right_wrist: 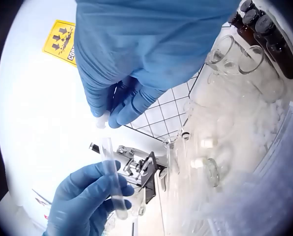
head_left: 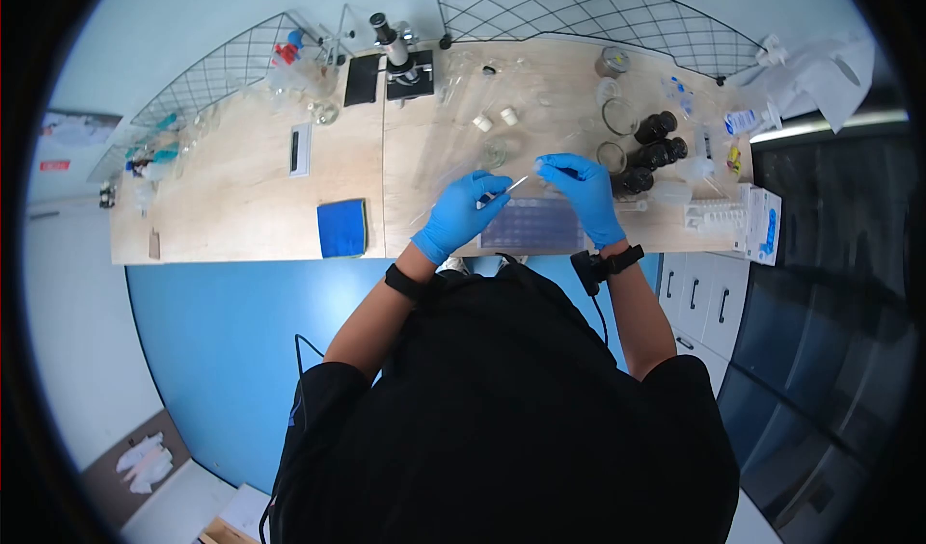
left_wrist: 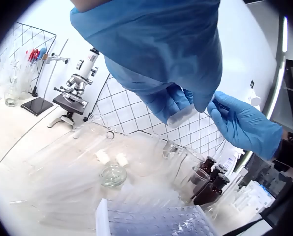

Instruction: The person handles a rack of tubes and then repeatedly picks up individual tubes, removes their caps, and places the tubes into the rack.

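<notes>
My left hand (head_left: 458, 214), in thin blue glove with wrinkles, is raised over the wooden table (head_left: 241, 206), and its fingers are curled round a clear, smooth tube (right_wrist: 112, 177). The tube leans a little, and whitish content sits in its lower part. My right hand (head_left: 586, 197), gloved the same, is bent with its fingertips pressed together; they pinch a small white cap (right_wrist: 102, 120) near the tube's mouth, but apart from it. Both my wrists wear black straps. Below my hands lies a rack (head_left: 532, 224) of purplish, see-through look, with rows of round holes. Beyond it there are a round glass dish (left_wrist: 113, 176) and two short white stoppers (left_wrist: 102, 157). To my right, dark brown bottles (head_left: 658, 139) stand beside clear beakers (right_wrist: 252, 60). Farther, to the left, is the metal microscope (head_left: 395, 47) on its dark base, near a black wire grid (head_left: 579, 9). On the pale wall, a yellow sign (right_wrist: 61, 42) shows black arrows and the letters "COR"; the rest I cannot read.
</notes>
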{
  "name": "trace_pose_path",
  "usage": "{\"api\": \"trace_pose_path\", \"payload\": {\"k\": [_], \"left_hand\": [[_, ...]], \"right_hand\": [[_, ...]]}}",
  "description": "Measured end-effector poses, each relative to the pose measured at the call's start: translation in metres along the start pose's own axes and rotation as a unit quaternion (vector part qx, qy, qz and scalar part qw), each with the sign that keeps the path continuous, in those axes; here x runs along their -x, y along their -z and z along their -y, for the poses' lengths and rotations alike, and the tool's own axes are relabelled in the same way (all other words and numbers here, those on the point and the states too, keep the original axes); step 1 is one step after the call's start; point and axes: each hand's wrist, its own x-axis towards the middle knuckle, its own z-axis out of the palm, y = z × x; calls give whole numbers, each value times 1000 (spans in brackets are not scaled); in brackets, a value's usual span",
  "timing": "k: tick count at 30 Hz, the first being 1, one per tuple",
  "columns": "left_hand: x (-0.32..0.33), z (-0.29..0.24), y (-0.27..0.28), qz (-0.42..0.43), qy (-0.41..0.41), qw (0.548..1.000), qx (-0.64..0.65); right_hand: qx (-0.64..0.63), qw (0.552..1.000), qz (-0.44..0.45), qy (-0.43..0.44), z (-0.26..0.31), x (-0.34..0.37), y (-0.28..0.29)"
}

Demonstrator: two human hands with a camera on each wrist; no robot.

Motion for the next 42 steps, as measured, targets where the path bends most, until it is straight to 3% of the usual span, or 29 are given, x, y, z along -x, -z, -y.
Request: {"api": "trace_pose_path", "payload": {"k": [2,7,13,15,22,25,27,28,31,35,38,42], "left_hand": [[0,-7,0,15,-33,999,-29],[-1,-16,2,21,-36,999,-12],[-1,-19,5,56,-47,997,-20],[-2,-22,7,75,-48,996,-24],[-5,-20,10,121,-66,987,-80],[-5,-15,4,68,-67,995,-22],[-7,-12,1,69,-40,997,-3],[-9,-12,-2,69,-13,997,16],[-13,-12,-10,64,-22,998,19],[-24,-7,-22,56,-32,997,34],[-31,-3,-31,112,-15,992,52],[-36,42,-49,145,-24,985,-89]], "right_hand": [[22,1000,-6,19,4,9,-3],[15,999,-15,37,1,23,-2],[92,993,-19,70,8,38,-1],[115,983,-9,144,6,42,-1],[152,972,10,178,-3,47,4],[115,984,16,135,2,49,3],[-113,991,-59,28,6,48,-2],[-113,991,-58,27,5,47,-2],[-26,998,-40,49,-5,47,-4],[71,989,-89,98,-10,40,-5],[136,974,-112,143,-16,40,-2],[227,945,-119,203,-46,41,13]]}}
